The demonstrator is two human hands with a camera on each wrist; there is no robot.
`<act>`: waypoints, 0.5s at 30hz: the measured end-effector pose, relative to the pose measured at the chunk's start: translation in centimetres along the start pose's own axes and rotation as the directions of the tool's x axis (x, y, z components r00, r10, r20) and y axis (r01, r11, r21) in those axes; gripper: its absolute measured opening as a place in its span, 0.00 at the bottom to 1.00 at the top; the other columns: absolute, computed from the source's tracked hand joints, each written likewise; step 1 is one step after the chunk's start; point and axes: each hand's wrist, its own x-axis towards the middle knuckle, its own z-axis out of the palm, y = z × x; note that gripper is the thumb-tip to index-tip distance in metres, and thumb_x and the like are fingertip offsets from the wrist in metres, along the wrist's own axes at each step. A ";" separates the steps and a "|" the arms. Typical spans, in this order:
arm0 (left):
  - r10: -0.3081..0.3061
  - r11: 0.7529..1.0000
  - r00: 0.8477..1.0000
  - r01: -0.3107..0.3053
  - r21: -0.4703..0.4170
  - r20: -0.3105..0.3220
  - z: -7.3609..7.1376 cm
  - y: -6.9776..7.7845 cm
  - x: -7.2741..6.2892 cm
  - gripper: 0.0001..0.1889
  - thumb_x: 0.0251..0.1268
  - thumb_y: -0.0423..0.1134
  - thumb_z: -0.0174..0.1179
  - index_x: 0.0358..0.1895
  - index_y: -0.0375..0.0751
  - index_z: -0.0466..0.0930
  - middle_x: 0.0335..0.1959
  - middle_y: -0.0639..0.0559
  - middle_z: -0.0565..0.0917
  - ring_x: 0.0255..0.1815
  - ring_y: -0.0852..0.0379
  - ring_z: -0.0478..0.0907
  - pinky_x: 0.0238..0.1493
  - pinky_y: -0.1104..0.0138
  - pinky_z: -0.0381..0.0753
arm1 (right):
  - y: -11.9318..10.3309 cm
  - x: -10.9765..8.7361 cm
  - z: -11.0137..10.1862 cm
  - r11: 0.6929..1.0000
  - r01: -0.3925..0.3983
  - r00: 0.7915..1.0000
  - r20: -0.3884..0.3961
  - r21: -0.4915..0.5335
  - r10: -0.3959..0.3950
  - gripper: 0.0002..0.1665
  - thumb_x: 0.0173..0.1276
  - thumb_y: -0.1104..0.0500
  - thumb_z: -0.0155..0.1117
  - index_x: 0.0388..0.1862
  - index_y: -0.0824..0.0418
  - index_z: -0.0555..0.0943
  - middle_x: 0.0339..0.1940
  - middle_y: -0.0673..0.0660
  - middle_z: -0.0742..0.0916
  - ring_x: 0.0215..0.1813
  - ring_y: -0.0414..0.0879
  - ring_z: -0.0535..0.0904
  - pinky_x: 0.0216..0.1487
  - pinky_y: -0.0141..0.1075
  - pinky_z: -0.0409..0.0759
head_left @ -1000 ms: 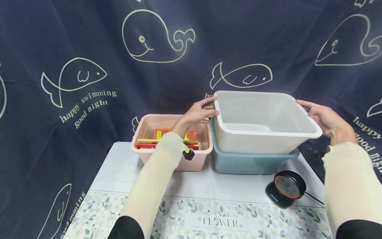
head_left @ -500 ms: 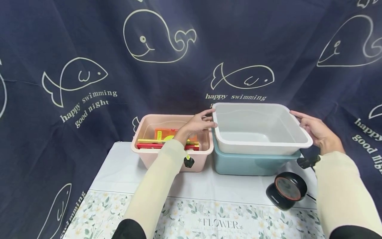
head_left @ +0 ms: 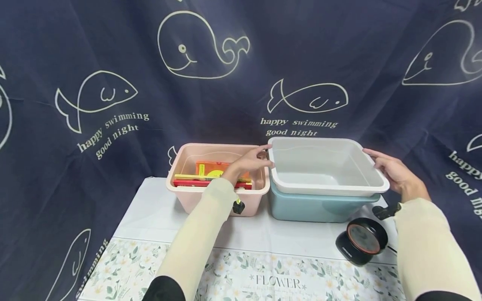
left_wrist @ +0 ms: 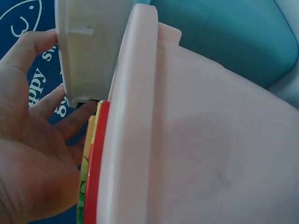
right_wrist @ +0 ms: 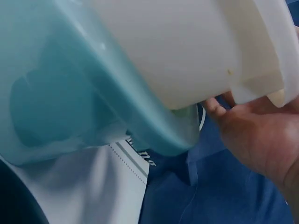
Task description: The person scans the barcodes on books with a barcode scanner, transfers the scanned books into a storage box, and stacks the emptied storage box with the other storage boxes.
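A white plastic bin (head_left: 312,156) sits nested partway into a teal bin (head_left: 308,209), its rim above the teal one. My left hand (head_left: 250,161) holds the white bin's left end by the rim, above the pink bin's right side. In the left wrist view, thumb and fingertips of the left hand (left_wrist: 37,126) are at the white rim's edge. My right hand (head_left: 393,169) holds the right end, and in the right wrist view the fingers of that hand (right_wrist: 261,133) reach under the rim. Nothing shows inside the white bin.
Left of the teal bin stands a pink bin (head_left: 184,194) with red, yellow and orange flat boxes (head_left: 205,169) inside. A black device with a round face (head_left: 359,240) and a cord stands front right on the flowered tablecloth (head_left: 278,271). A navy curtain (head_left: 211,108) hangs behind.
The white bin has moved down into the teal bin and slightly left, with both hands lowering along with it. The pink bin and the black device stay in place.
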 end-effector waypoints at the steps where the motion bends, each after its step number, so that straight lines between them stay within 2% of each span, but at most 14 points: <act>1: -0.002 1.000 1.000 0.003 0.016 -0.004 0.0 -0.1 0.0 0.45 0.62 0.42 0.69 0.82 0.51 0.58 0.75 0.40 0.71 0.75 0.43 0.68 0.81 0.50 0.63 | 0.1 0.0 0.0 1.000 -0.004 1.000 0.003 -0.006 0.004 0.44 0.71 0.73 0.44 0.82 0.44 0.60 0.45 0.24 0.85 0.47 0.25 0.81 0.44 0.26 0.84; 4: -0.013 0.999 1.000 0.013 0.037 -0.008 0.1 -0.3 0.0 0.45 0.61 0.42 0.70 0.82 0.52 0.59 0.78 0.39 0.67 0.78 0.42 0.64 0.82 0.49 0.61 | 0.3 0.2 0.1 0.999 -0.012 1.000 0.007 -0.040 0.012 0.45 0.71 0.72 0.44 0.85 0.47 0.54 0.45 0.24 0.84 0.48 0.25 0.81 0.45 0.26 0.84; 7: -0.022 0.999 1.000 0.022 0.025 0.003 0.3 -0.4 0.0 0.45 0.62 0.42 0.69 0.82 0.52 0.58 0.81 0.40 0.63 0.81 0.43 0.60 0.83 0.48 0.58 | 0.6 0.4 0.2 0.992 -0.024 1.000 -0.014 -0.124 0.023 0.45 0.72 0.70 0.44 0.86 0.48 0.51 0.45 0.23 0.83 0.48 0.23 0.80 0.46 0.26 0.83; 9: -0.028 0.999 1.000 0.028 0.021 0.007 0.4 -0.5 0.0 0.44 0.62 0.43 0.68 0.82 0.53 0.58 0.82 0.41 0.62 0.81 0.45 0.60 0.83 0.48 0.57 | 0.8 0.5 0.3 0.979 -0.036 0.999 -0.036 -0.199 0.030 0.45 0.72 0.68 0.44 0.86 0.47 0.51 0.51 0.25 0.81 0.48 0.22 0.78 0.48 0.25 0.83; 11: -0.033 0.999 0.999 0.033 0.023 0.009 0.4 -0.5 -0.1 0.44 0.62 0.43 0.68 0.82 0.53 0.58 0.82 0.42 0.62 0.80 0.45 0.60 0.83 0.47 0.58 | 1.1 0.6 0.4 0.966 -0.047 0.998 -0.046 -0.253 0.037 0.44 0.73 0.67 0.43 0.86 0.46 0.50 0.63 0.30 0.79 0.49 0.21 0.76 0.49 0.24 0.81; 13: -0.038 0.999 0.999 0.037 0.034 0.012 0.4 -0.6 -0.2 0.44 0.63 0.43 0.68 0.82 0.53 0.58 0.82 0.41 0.62 0.79 0.45 0.61 0.82 0.47 0.58 | 1.4 0.7 0.5 0.964 -0.050 0.998 -0.054 -0.262 0.037 0.44 0.74 0.66 0.42 0.86 0.45 0.50 0.65 0.30 0.77 0.49 0.20 0.76 0.50 0.23 0.81; 15: -0.040 0.998 0.999 0.039 0.053 0.015 0.4 -0.5 -0.3 0.44 0.63 0.43 0.67 0.82 0.52 0.57 0.81 0.40 0.62 0.79 0.43 0.62 0.82 0.46 0.59 | 1.6 0.8 0.6 0.963 -0.055 0.997 -0.064 -0.263 0.040 0.43 0.74 0.66 0.41 0.86 0.45 0.50 0.74 0.35 0.73 0.51 0.21 0.74 0.50 0.22 0.80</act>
